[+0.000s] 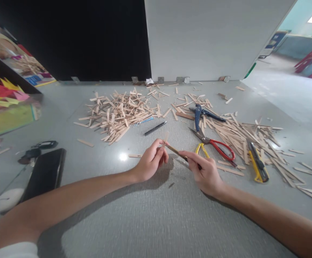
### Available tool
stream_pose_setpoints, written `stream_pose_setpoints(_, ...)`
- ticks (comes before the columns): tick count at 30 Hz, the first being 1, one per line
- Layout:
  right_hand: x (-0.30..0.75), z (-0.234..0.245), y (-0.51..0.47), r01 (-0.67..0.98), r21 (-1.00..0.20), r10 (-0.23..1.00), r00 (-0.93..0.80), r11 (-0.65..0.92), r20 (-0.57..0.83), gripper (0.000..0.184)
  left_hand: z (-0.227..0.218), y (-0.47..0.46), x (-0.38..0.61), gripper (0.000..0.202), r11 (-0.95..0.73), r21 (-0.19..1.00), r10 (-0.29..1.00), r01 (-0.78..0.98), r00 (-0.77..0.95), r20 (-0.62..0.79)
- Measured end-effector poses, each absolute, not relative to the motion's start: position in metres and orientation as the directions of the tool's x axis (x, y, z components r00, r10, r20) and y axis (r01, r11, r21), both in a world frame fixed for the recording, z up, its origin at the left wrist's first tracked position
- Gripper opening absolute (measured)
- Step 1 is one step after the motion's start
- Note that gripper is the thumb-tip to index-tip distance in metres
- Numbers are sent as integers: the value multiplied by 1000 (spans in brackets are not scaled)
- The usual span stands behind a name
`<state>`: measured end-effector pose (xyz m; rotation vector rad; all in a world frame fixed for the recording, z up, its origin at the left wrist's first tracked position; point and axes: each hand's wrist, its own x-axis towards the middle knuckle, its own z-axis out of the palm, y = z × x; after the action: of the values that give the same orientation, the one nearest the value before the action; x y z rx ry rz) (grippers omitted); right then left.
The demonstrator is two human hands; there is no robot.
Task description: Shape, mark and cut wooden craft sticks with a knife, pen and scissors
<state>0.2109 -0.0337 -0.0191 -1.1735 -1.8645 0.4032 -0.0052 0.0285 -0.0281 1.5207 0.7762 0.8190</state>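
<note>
My left hand is closed, pinching a short pale piece of wooden craft stick upright between thumb and fingers. My right hand grips a slim, dark brownish file-like tool, its index finger stretched along it. The tool's tip meets the left fingertips by the stick piece; its exact kind is hard to make out. Just beyond the right hand lie scissors with red handles and a tool with yellow handles, partly hidden by the scissors. A black pen rests past the left hand.
Heaps of craft sticks spread at left and right. Blue cutters and a yellow utility knife lie on the right. At left are a phone and keys. A black-and-white panel stands behind.
</note>
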Motion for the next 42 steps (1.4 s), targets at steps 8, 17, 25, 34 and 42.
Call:
stream_pose_setpoints(8,211,-21,-33,564,-659,853,-181,498,490,36,-28,28,-5,50,-139,989,838,47,537,93)
stream_pose_setpoints(17,210,-21,-34,570,-623,824,-191,536,534,36,-31,28,-6,47,-181,979,835,93,541,103)
stream_pose_setpoints(25,211,-23,-35,576,-600,806,-195,555,559,35,-32,27,-7,40,-209,973,824,102,553,119)
stream_pose_setpoints(34,211,-22,-35,556,-646,837,-188,522,514,35,-32,27,-6,43,-220,970,825,100,550,131)
stream_pose_setpoints(42,210,-19,-32,487,-753,891,-145,443,430,34,-31,30,-6,45,-185,981,820,56,559,122)
